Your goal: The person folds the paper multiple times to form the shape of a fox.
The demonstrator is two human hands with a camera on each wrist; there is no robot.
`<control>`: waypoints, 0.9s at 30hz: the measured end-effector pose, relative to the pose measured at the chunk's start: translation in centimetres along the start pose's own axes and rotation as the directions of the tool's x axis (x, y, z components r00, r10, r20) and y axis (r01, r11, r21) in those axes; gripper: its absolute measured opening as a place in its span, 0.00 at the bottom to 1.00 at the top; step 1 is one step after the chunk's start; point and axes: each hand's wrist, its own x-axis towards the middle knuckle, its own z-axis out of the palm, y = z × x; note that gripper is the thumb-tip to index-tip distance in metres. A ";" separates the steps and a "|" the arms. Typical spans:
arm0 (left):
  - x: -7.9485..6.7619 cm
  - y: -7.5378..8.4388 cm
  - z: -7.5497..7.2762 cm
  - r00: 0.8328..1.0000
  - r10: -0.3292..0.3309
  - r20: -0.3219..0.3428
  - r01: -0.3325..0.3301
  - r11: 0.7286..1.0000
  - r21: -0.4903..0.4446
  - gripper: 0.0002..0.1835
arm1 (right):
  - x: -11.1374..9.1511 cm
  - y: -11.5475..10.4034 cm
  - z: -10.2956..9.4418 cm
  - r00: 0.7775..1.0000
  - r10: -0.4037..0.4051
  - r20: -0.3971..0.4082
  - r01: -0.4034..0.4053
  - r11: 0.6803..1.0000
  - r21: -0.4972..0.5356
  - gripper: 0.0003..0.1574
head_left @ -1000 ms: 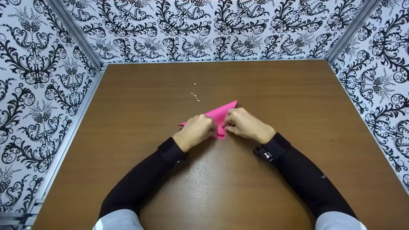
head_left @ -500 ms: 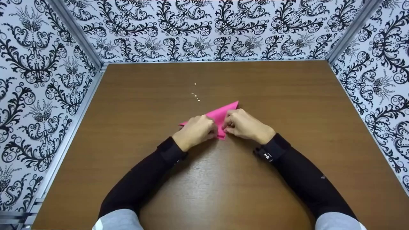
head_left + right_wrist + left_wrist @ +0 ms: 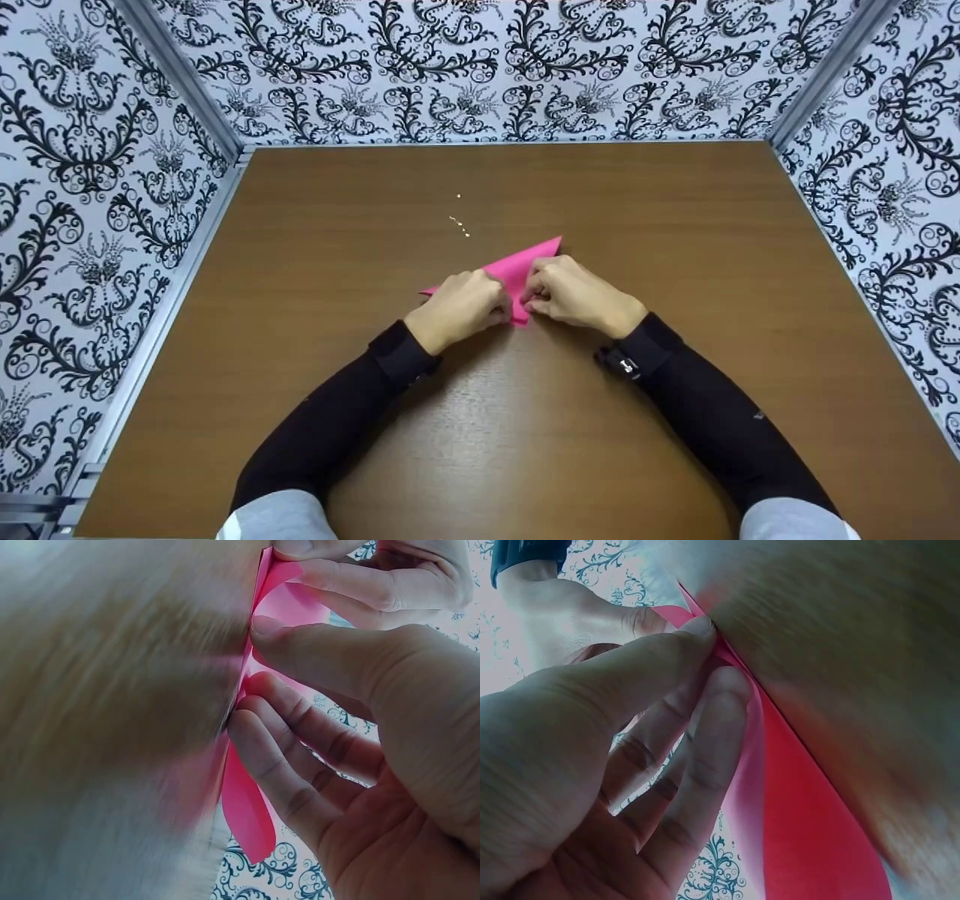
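While patterned walls (image 3: 450, 75) rise on three sides, the brown counter (image 3: 480, 465) spreads under my black sleeves (image 3: 330, 412). Near its middle lies a folded pink paper (image 3: 516, 271), one corner pointing away to the right. My left hand (image 3: 461, 304) is curled nearly closed, pinching the paper; my right hand (image 3: 577, 292), just beside and likewise curled, pinches it too. Beyond, small pale specks (image 3: 466, 235) dot the counter.

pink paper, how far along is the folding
Done: the pink paper already shows folded layers. In hand: the left hand and right hand pinch it towards its near side. To do: a flap curves away loose in the right wrist view, so flattening it probably remains.
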 end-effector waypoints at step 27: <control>-0.1 -0.4 -0.3 0.999 0.015 0.034 -0.017 0.999 0.042 0.02 | 0.1 -0.3 0.0 1.000 0.007 0.017 -0.007 0.999 0.032 0.03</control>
